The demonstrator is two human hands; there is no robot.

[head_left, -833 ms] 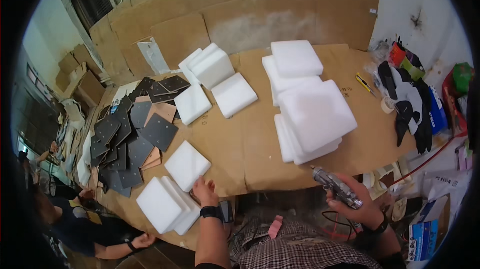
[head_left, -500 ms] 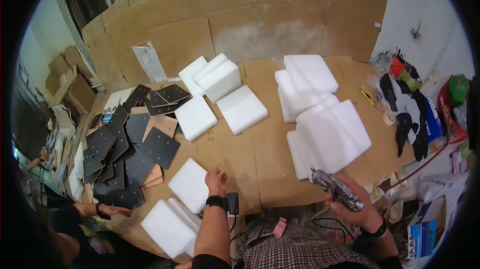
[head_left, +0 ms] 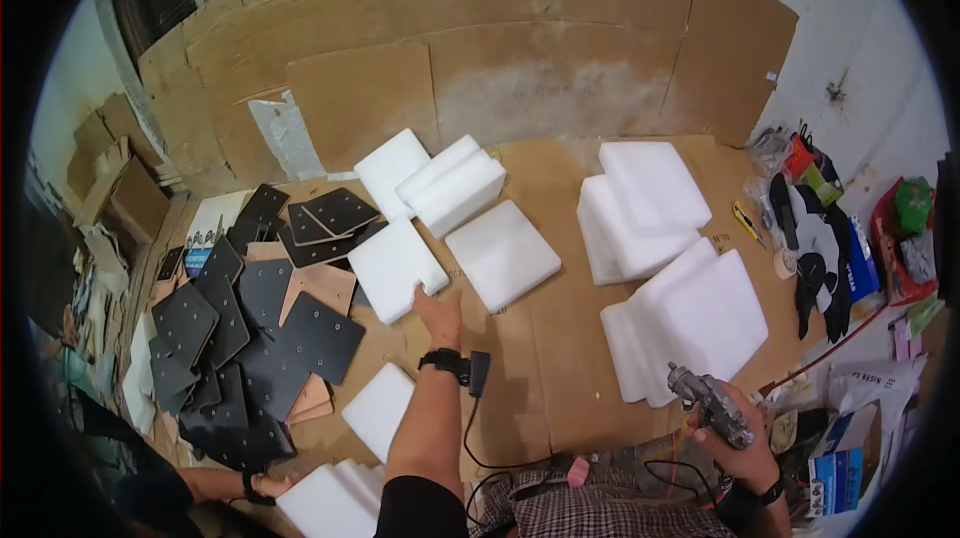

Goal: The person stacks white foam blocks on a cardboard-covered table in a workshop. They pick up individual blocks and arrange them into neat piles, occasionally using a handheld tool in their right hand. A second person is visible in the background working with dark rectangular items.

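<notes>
My left hand (head_left: 440, 316) reaches forward to a white foam block (head_left: 392, 260) on the cardboard-covered table, its fingers pinching the block's near right edge. In my right hand (head_left: 742, 436) is a metal spray gun (head_left: 708, 403), its nozzle toward the foam stack at right. Beside the pinched block lies another flat foam block (head_left: 503, 256). Behind them lean more foam blocks (head_left: 460, 196). Partly covered by my left forearm is a nearer foam block (head_left: 378, 408). On the right stand two leaning foam groups, the nearer one (head_left: 700, 323) and the farther one (head_left: 655, 188).
Black boards with metal inserts (head_left: 320, 333) are heaped at left. A co-worker's hand (head_left: 268, 486) is by a foam stack (head_left: 325, 503) at the near left. A yellow utility knife (head_left: 746, 220) and black-and-grey gloves (head_left: 815, 248) lie at right. Cardboard (head_left: 570, 58) forms a backdrop.
My left hand has moved forward from the nearer foam block to the one farther back. The right hand still holds the spray gun. The co-worker's hand has moved to the near foam stack.
</notes>
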